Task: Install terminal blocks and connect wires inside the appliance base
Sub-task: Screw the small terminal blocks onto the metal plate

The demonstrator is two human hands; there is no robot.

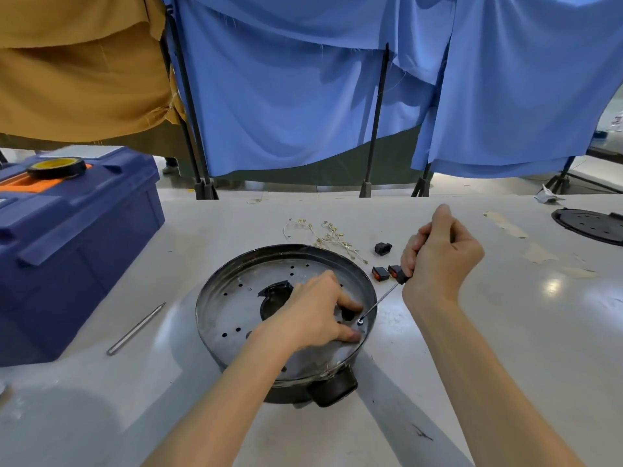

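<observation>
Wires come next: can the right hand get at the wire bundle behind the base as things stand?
Probably yes: the wire bundle lies on bare table just past the base, nothing between. But the right hand grips the screwdriver, so isn't free.

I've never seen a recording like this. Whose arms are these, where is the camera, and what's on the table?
No machine here: a person works with bare hands, and the single camera sits on their head, looking down. The right hand grips a screwdriver whose tip meets a screw inside the round metal appliance base. The left hand rests in the base beside that screw, fingers at a small dark part; whether it pinches it is unclear. On the table lie a bundle of wires, small black parts, a metal rod and a black perforated disc. A blue toolbox stands at the left with a tape roll on top.
</observation>
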